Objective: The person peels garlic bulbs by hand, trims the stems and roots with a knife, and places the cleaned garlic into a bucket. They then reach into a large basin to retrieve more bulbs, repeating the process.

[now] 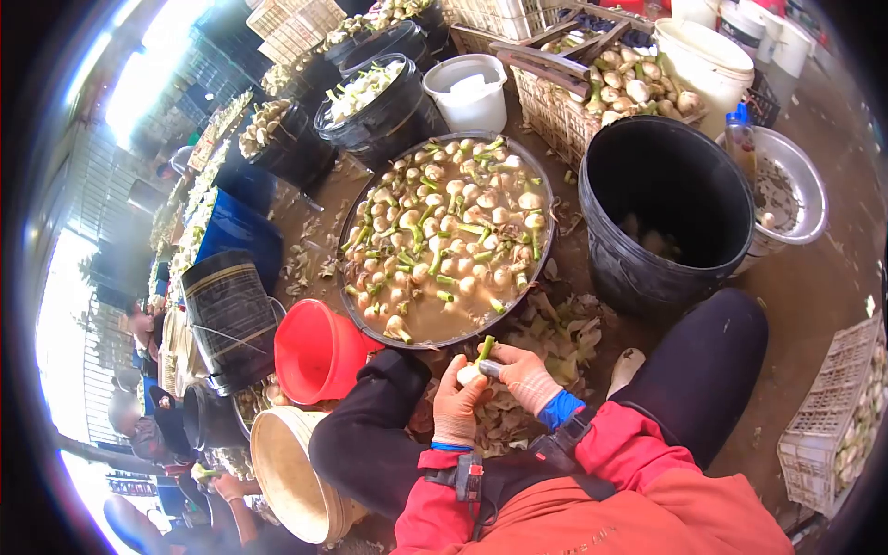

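My left hand (455, 407), in a pale work glove, is closed around a white garlic-like bulb (469, 375) with a short green stem pointing up. Against the bulb's right side, my gloved right hand (525, 376) is closed too. A short grey metallic piece (490, 368) shows at its fingertips; its exact kind cannot be made out. Just beyond both hands stands a wide round tub (548, 231) of brown water, crowded with floating bulbs with green stems. Pale peelings (555, 338) lie on the ground below and beside my hands.
A tall black bucket (601, 250) stands right of the tub, with a metal basin (814, 190) behind. A red bucket (310, 347) and a cream bucket (277, 472) are at left. Crates (555, 106) of bulbs stand behind; another crate (809, 453) is at right. Other people work at far left.
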Demonstrator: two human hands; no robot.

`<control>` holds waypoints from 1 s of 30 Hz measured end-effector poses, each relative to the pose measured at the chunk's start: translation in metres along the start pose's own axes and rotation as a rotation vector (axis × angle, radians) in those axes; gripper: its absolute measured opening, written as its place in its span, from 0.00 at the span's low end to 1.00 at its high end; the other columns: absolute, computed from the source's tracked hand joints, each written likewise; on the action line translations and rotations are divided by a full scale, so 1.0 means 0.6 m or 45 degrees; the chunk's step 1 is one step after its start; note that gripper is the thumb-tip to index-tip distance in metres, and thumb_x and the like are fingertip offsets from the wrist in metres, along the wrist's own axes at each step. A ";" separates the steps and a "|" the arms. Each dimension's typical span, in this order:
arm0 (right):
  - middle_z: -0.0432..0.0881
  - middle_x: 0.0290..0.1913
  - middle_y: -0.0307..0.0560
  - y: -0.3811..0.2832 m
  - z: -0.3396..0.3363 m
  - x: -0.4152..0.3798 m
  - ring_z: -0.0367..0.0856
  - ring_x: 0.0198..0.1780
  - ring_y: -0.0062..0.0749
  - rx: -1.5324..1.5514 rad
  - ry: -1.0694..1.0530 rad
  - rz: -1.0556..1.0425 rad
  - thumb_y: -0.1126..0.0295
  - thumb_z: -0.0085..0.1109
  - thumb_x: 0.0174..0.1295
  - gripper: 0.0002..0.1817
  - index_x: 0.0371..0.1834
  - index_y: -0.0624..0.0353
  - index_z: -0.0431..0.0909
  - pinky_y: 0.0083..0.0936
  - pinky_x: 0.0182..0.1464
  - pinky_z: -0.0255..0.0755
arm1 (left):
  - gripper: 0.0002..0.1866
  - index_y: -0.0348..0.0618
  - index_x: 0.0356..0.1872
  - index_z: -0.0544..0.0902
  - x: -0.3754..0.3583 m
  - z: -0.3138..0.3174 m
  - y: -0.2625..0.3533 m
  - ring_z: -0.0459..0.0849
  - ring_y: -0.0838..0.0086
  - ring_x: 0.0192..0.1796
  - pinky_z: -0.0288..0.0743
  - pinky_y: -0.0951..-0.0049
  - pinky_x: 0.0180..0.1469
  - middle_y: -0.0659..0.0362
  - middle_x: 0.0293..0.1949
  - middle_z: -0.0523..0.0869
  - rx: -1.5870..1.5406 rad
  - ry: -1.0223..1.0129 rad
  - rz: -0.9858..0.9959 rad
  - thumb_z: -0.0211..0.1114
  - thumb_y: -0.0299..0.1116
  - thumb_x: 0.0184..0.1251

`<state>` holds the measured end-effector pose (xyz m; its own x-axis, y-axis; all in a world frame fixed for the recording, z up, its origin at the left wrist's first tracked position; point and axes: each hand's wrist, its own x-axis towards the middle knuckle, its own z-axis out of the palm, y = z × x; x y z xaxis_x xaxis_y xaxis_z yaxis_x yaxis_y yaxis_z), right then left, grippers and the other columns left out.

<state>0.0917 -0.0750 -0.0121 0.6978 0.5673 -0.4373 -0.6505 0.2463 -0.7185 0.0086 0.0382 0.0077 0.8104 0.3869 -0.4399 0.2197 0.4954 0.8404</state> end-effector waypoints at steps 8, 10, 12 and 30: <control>0.82 0.48 0.47 0.010 0.018 -0.016 0.77 0.48 0.26 -0.375 0.104 -0.204 0.81 0.55 0.56 0.21 0.55 0.61 0.74 0.22 0.52 0.69 | 0.32 0.40 0.55 0.74 -0.032 0.032 -0.015 0.79 0.62 0.50 0.73 0.69 0.53 0.51 0.49 0.78 1.474 0.297 0.955 0.75 0.30 0.44; 0.82 0.47 0.48 0.010 0.019 -0.017 0.78 0.47 0.28 -0.586 0.170 -0.218 0.80 0.54 0.57 0.20 0.55 0.60 0.75 0.23 0.50 0.70 | 0.32 0.42 0.55 0.74 -0.033 0.037 -0.020 0.78 0.59 0.50 0.73 0.67 0.52 0.50 0.48 0.77 1.641 0.312 0.876 0.74 0.31 0.44; 0.83 0.45 0.50 0.012 0.018 -0.016 0.80 0.46 0.31 -0.656 0.236 -0.181 0.81 0.51 0.57 0.20 0.54 0.58 0.75 0.24 0.49 0.71 | 0.31 0.42 0.55 0.75 -0.027 0.031 -0.024 0.78 0.58 0.49 0.73 0.66 0.52 0.50 0.48 0.77 1.627 0.292 0.904 0.74 0.32 0.45; 0.82 0.46 0.44 0.003 0.013 -0.010 0.78 0.46 0.24 -0.207 0.037 -0.211 0.72 0.60 0.59 0.17 0.51 0.66 0.77 0.21 0.49 0.72 | 0.28 0.36 0.58 0.72 -0.030 0.023 -0.022 0.72 0.70 0.60 0.66 0.72 0.61 0.52 0.55 0.75 0.973 0.209 0.873 0.69 0.24 0.53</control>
<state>0.0837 -0.0719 -0.0067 0.8009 0.5063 -0.3196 -0.4709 0.2029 -0.8585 -0.0010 0.0139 0.0089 0.8199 0.5291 0.2186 0.0719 -0.4740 0.8776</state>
